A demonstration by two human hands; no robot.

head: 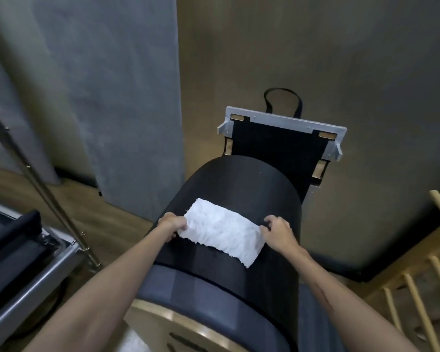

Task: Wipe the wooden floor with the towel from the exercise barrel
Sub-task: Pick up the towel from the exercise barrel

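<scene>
While the folded white towel point(220, 231) lies crosswise atop the black exercise barrel point(239, 189), its long axis spans both hands: left hand point(172, 223) pinches one short end, right hand point(277, 231) curls onto the other

Grey curtain point(117, 97) hangs at left, w/ a tan wall point(315, 47) behind. Metal pole point(43, 189) slants across lower left, next to a grey-framed padded machine point(23, 262). Wooden ladder rungs point(414, 295) at lower right. Black strap loop point(283, 97) sticks up above a silver metal frame point(282, 120) at centre.
</scene>
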